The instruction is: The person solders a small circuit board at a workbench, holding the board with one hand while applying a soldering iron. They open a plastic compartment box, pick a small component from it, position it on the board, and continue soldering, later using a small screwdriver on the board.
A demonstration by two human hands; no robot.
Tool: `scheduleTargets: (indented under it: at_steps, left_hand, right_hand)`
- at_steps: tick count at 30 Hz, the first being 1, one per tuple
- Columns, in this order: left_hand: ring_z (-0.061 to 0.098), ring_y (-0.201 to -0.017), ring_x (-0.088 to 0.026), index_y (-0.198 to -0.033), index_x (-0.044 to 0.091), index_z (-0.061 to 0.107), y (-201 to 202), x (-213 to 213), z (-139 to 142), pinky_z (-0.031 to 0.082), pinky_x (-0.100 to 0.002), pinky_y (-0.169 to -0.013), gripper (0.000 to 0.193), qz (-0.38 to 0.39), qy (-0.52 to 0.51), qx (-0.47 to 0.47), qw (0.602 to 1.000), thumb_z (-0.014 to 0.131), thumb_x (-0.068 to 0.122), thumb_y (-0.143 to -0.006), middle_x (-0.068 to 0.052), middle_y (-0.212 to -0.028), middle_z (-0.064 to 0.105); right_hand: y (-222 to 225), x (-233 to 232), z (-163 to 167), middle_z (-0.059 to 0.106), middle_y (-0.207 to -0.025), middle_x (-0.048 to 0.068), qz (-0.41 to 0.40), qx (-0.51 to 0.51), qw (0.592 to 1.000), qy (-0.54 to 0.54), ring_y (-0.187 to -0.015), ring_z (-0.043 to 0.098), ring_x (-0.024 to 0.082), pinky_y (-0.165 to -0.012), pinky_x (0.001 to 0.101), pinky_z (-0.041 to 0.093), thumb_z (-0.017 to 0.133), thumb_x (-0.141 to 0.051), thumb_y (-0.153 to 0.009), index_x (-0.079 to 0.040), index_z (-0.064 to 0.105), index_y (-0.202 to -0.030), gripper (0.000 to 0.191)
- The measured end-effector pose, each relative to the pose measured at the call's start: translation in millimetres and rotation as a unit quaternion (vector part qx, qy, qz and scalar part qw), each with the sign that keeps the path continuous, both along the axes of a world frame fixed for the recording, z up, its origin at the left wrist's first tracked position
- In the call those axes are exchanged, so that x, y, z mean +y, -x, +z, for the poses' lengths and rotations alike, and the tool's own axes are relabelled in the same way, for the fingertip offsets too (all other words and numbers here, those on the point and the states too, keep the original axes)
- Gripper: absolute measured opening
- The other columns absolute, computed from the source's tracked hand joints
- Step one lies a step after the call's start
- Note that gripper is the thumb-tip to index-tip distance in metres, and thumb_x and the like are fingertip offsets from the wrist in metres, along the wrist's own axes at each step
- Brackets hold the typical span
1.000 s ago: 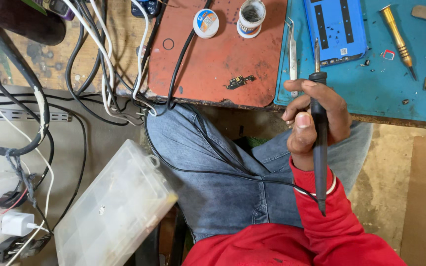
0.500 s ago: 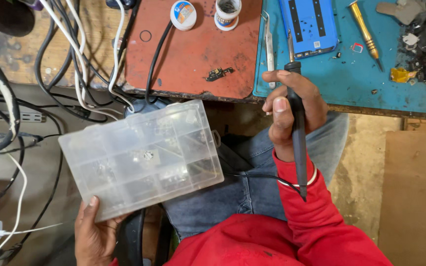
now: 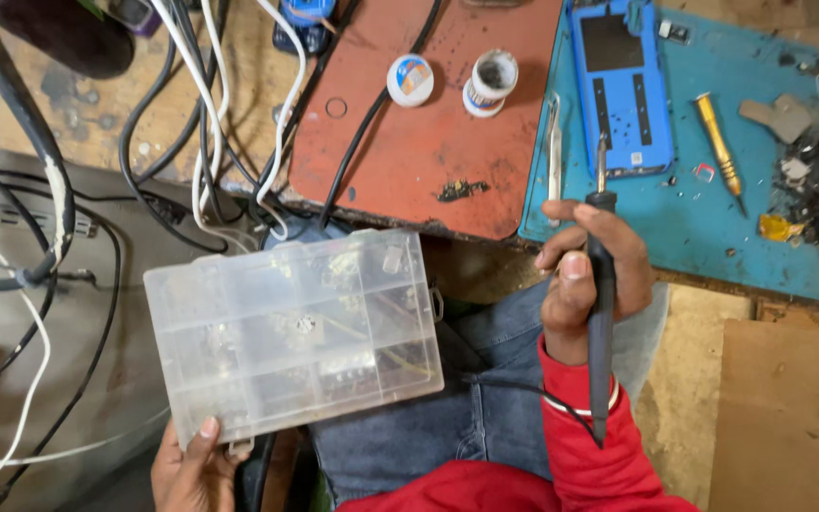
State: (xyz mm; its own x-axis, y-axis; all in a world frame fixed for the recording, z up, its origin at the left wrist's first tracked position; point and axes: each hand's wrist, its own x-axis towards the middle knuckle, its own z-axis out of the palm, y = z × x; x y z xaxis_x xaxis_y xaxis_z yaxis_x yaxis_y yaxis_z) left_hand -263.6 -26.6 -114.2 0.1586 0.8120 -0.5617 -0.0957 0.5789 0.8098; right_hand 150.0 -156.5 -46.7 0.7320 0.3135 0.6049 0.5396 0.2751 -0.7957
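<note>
So I've got my left hand [image 3: 191, 466] clamped on the near edge of a clear plastic compartment box [image 3: 294, 334], cloudy with small parts inside, held over my lap just left of my right hand [image 3: 585, 284], which grips a black soldering iron [image 3: 601, 322].

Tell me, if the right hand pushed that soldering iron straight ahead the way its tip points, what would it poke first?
Probably the blue phone frame. The right hand holds the soldering iron tip-up toward its lower edge, though height above the blue mat is unclear.
</note>
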Motion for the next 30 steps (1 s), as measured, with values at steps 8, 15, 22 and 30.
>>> scheduleTargets:
  at_steps: [8,15,22,30]
  left_hand:
    - [0.068,-0.113,-0.033,-0.154,-0.002,0.037,-4.1,-26.5,-29.3,0.062,-0.044,-0.078,0.064,0.035,-0.05,0.012,0.998,0.059,0.015,-0.097,-0.023,-0.133,0.062]
    - [0.068,-0.104,-0.04,-0.152,0.011,0.023,-52.3,-113.1,-24.2,0.06,-0.06,-0.082,0.069,0.134,0.052,0.038,0.989,0.057,0.021,-0.093,-0.021,-0.119,0.062]
    - [0.073,-0.094,-0.034,-0.131,0.01,0.046,-124.0,-106.8,13.8,0.061,-0.047,-0.08,0.049,0.059,0.162,-0.073,0.982,0.063,0.028,-0.089,-0.017,-0.11,0.072]
    - [0.073,-0.102,-0.03,-0.123,-0.003,0.062,-173.7,-119.0,17.2,0.06,-0.042,-0.088,0.041,0.017,0.182,-0.167,0.969,0.062,0.028,-0.097,-0.02,-0.114,0.073]
  right_hand:
    - [-4.0,-0.4,-2.7,0.069,-0.099,0.024,-0.002,-0.046,0.999,0.003,-0.065,0.067,0.022,-0.055,0.0292,0.051,0.058,-0.027,-0.107,0.001,0.06,-0.129,0.036]
    - [-1.1,-4.9,-2.2,0.071,-0.107,0.028,0.007,0.0,1.0,0.022,-0.06,0.059,0.017,-0.057,0.0272,0.048,0.059,-0.024,-0.11,-0.001,0.057,-0.133,0.032]
    - [-0.8,-6.8,1.9,0.071,-0.11,0.027,0.003,0.002,0.999,0.048,-0.063,0.059,0.017,-0.06,0.0271,0.049,0.058,-0.023,-0.115,-0.002,0.057,-0.131,0.026]
    - [-1.4,-5.2,2.5,0.071,-0.111,0.026,0.002,-0.02,0.998,0.055,-0.071,0.064,0.021,-0.062,0.0286,0.054,0.057,-0.023,-0.118,-0.002,0.057,-0.13,0.025]
